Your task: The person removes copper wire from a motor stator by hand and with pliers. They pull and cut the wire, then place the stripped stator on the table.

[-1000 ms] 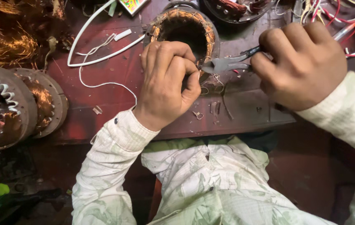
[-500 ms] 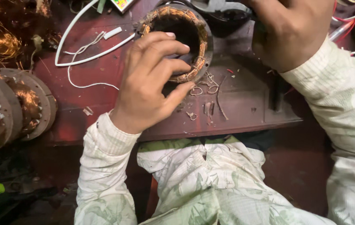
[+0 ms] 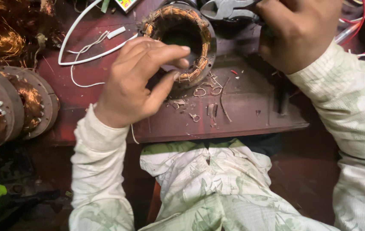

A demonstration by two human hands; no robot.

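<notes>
Since earlier, right hand (image 3: pixel 298 32) lifts pliers (image 3: pixel 227 8) clear, fingers wrapped. Left hand (image 3: pixel 142 81), fingers loosely curled, steadies stator (image 3: pixel 178 42): heavy, rigid; grip the rim, windings fragile.

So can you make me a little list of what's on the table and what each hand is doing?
left hand: thumb and forefinger at the rim of the round copper-wound motor coil ring
right hand: grips grey metal pliers, top edge of view
table: worn reddish wooden board
scraps: small snipped wire bits beside the ring
wires: white cable loop at left, red wires at right
left edge: stacked round copper-wound discs
</notes>
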